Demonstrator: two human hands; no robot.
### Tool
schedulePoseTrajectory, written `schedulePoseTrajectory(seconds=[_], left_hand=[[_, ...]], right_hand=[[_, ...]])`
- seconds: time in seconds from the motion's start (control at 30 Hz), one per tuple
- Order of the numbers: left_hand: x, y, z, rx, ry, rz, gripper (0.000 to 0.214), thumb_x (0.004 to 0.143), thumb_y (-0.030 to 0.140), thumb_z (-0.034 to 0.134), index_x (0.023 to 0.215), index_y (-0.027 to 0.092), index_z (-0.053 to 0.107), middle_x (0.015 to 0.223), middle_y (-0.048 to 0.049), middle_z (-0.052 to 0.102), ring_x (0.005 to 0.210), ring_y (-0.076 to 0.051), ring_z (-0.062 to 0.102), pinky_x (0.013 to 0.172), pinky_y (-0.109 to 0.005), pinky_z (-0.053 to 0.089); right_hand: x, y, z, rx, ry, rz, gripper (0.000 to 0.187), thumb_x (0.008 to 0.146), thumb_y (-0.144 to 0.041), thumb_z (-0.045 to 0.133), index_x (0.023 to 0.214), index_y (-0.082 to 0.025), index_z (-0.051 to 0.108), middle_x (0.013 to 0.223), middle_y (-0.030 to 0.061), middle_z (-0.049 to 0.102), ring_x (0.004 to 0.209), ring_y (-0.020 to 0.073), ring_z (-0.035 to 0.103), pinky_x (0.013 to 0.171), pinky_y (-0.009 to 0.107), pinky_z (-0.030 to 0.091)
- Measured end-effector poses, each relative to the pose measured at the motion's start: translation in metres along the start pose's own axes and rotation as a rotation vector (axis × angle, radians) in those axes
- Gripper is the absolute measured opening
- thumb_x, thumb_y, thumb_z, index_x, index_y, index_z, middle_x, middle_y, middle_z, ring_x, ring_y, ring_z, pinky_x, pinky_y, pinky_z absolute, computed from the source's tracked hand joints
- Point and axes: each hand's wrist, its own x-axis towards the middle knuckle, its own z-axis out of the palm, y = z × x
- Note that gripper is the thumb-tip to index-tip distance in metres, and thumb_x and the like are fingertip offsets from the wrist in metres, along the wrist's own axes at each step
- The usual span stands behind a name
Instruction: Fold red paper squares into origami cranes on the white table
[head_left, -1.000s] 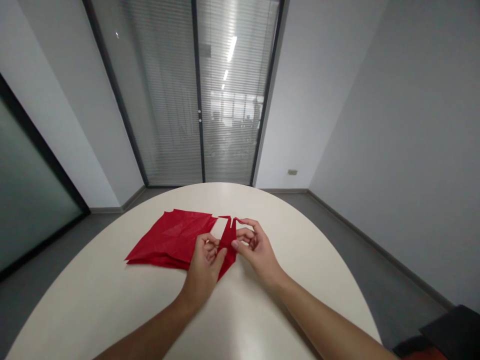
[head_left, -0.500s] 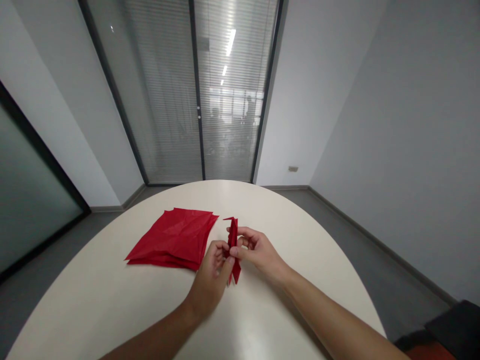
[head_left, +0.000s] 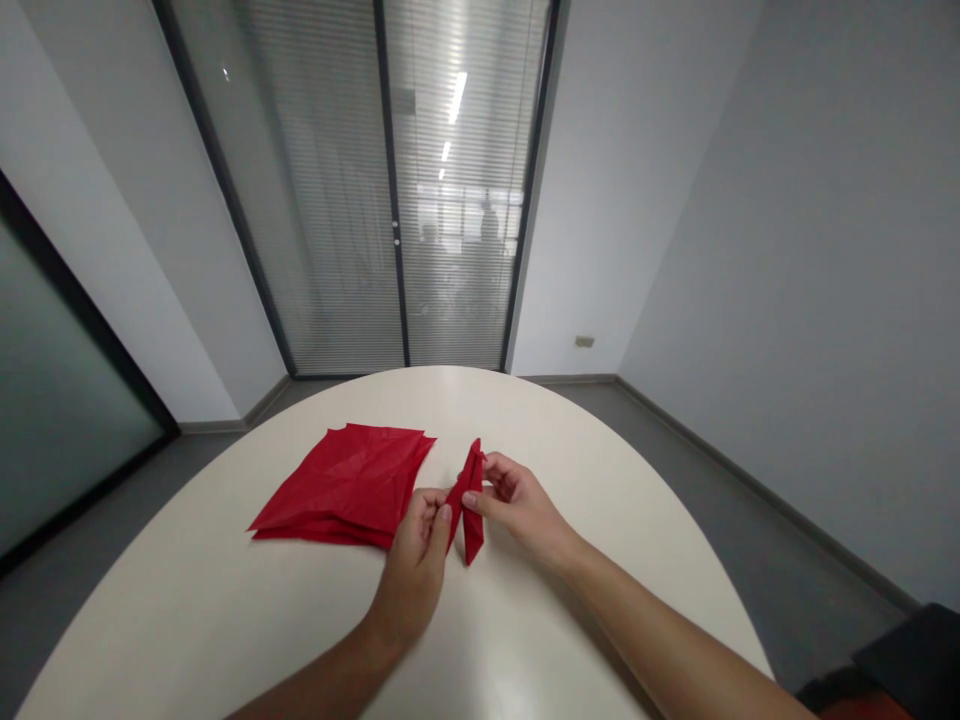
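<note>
Between my two hands is a folded piece of red paper (head_left: 472, 532), narrow and pointed, held up above the table. Two long flaps hang apart at its lower end, and its top comes to a tip. My left hand (head_left: 418, 550) pinches its left flap between thumb and fingers. From the other side, my right hand (head_left: 521, 503) grips the upper part, thumb on the front face and fingers behind. A stack of red paper sheets (head_left: 345, 485) lies just left of my left hand.
The round cream table (head_left: 570, 620) spreads under both hands. Beyond it stands a glass door with blinds (head_left: 465, 300). At the lower right is a dark object (head_left: 911, 655) that I cannot make out.
The folded paper has turned, so its lower flaps stand wider apart and its upper tip leans right. My left hand has shifted slightly left and down with one flap.
</note>
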Motion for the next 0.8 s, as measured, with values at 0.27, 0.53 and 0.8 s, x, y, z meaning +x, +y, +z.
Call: schedulePoseTrajectory(seconds=[0.27,0.53,0.8], left_hand=[[0.006,-0.002,0.002,-0.029,0.046,0.003,0.021,0.085,0.037,0.065,0.098,0.023,0.056,0.091,-0.0045,0.066,0.084,-0.019,0.066,0.079,-0.031,0.054],[0.004,0.002,0.004,0.152,-0.131,0.057,0.012,0.087,0.027,0.057,0.086,0.021,0.067,0.081,-0.0039,0.065,0.073,-0.019,0.062,0.066,-0.028,0.049],[-0.001,0.000,0.005,0.141,-0.151,-0.021,0.011,0.088,0.028,0.055,0.082,0.021,0.061,0.075,-0.0019,0.062,0.069,-0.018,0.060,0.066,-0.028,0.047]], right_hand=[[-0.001,0.003,0.000,-0.127,0.018,-0.068,0.032,0.078,-0.044,0.079,0.090,-0.021,0.062,0.077,-0.0014,0.064,0.069,0.0135,0.056,0.067,0.027,0.043],[0.004,-0.009,-0.010,-0.144,0.217,-0.153,0.033,0.079,-0.053,0.074,0.084,-0.022,0.066,0.072,0.0005,0.062,0.068,0.0167,0.056,0.066,0.031,0.047],[-0.003,-0.013,-0.004,-0.030,0.059,-0.091,0.043,0.084,-0.056,0.069,0.112,-0.024,0.062,0.099,0.0064,0.071,0.086,0.0185,0.063,0.078,0.033,0.048]])
